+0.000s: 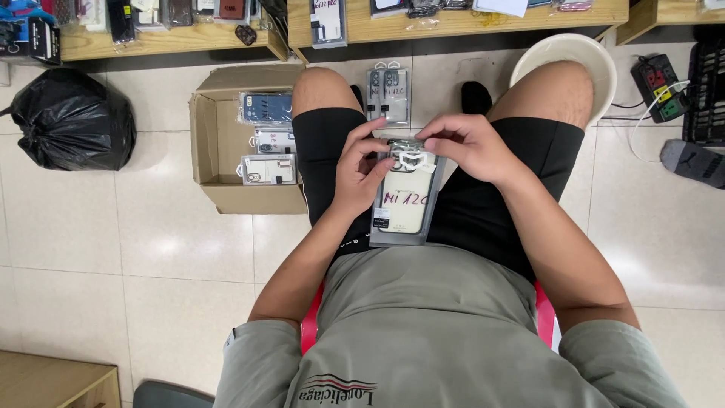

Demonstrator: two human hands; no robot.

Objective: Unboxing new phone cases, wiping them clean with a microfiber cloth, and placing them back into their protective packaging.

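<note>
A clear plastic packet holding a pale phone case [406, 202] rests on my lap, between my thighs in black shorts. My left hand [357, 170] grips the packet's left edge, thumb across its upper face. My right hand [470, 145] pinches the packet's top end, fingers curled over the hanging tab. Both hands are on the same packet.
An open cardboard box [213, 147] with several packaged phone cases stands on the tile floor to my left. More packets [390, 94] lie on the floor ahead. A black rubbish bag [72, 121], a white basin [589, 53], a power strip [661, 87] and wooden shelves [453, 23] surround me.
</note>
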